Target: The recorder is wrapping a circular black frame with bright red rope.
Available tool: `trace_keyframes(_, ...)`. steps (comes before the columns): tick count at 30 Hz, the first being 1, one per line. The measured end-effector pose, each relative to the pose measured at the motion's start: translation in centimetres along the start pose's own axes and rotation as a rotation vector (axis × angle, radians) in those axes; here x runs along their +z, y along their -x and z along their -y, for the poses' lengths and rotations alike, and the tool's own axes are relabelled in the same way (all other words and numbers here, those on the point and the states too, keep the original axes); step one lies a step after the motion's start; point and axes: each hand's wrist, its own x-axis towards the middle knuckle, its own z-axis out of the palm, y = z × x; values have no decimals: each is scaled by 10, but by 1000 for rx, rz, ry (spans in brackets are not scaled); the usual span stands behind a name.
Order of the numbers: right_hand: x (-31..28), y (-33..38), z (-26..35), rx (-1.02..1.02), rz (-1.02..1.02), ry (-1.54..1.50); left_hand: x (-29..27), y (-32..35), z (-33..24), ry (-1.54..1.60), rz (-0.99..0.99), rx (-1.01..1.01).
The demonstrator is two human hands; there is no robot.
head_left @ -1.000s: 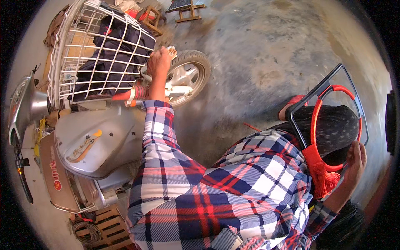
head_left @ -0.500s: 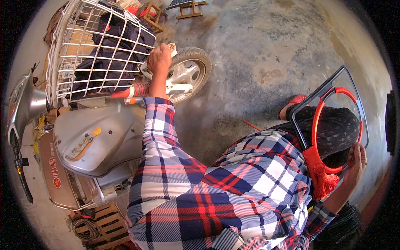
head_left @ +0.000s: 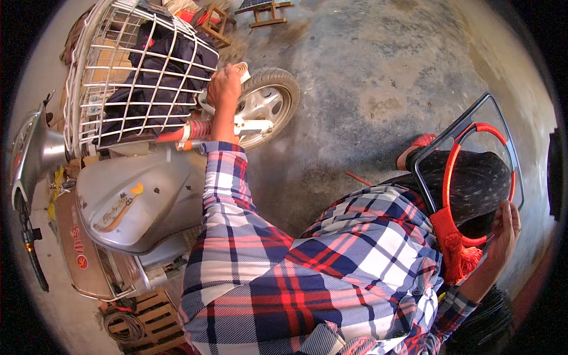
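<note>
At the upper left, my left hand (head_left: 224, 87) is closed round a small cream-coloured roll (head_left: 241, 71), whose coiled end shows past the fingers. This hand is beside the white wire basket (head_left: 127, 113) and above the scooter's front wheel (head_left: 283, 94). On the right, my right hand (head_left: 504, 234) has its fingers closed at the lower right side of a ring (head_left: 452, 160) wrapped in red cord; the exact grip is partly hidden. A red woven band with a tassel (head_left: 462, 263) hangs from the ring. A black rounded frame (head_left: 421, 171) surrounds the ring's upper part.
The grey scooter (head_left: 127, 201) fills the left side, with dark cloth (head_left: 155, 77) in its basket. A wooden pallet (head_left: 157, 316) and a coiled cable (head_left: 123, 326) lie at the lower left. Small wooden stools (head_left: 267, 13) stand at the far side. A red strip (head_left: 358, 178) lies on the concrete floor.
My left hand has shifted very slightly left and keeps hold of the roll. The scooter and basket appear slightly displaced in view. My right hand and the ring stay put.
</note>
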Motion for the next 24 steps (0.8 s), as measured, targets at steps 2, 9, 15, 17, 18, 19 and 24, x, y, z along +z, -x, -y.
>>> trace_keyframes(2,-8,-5,-3,1,59,-11,3,-4,9,2,-10,-16)
trace_keyframes(9,-3,-4,-3,-2,59,14,39,-30,63,-84,-26,225)
trace_keyframes(15,-1,-4,-5,2,54,-4,8,-4,22,25,-11,59)
trace_keyframes(17,-4,-2,0,-1,72,6,8,-3,24,63,-23,58)
trace_keyframes(18,-6,0,2,4,91,13,11,-3,28,79,-34,84)
trace_keyframes(19,-6,-2,0,7,92,12,10,-4,28,84,-43,112)
trace_keyframes(24,-4,-4,1,11,60,-11,13,-2,24,92,-64,97)
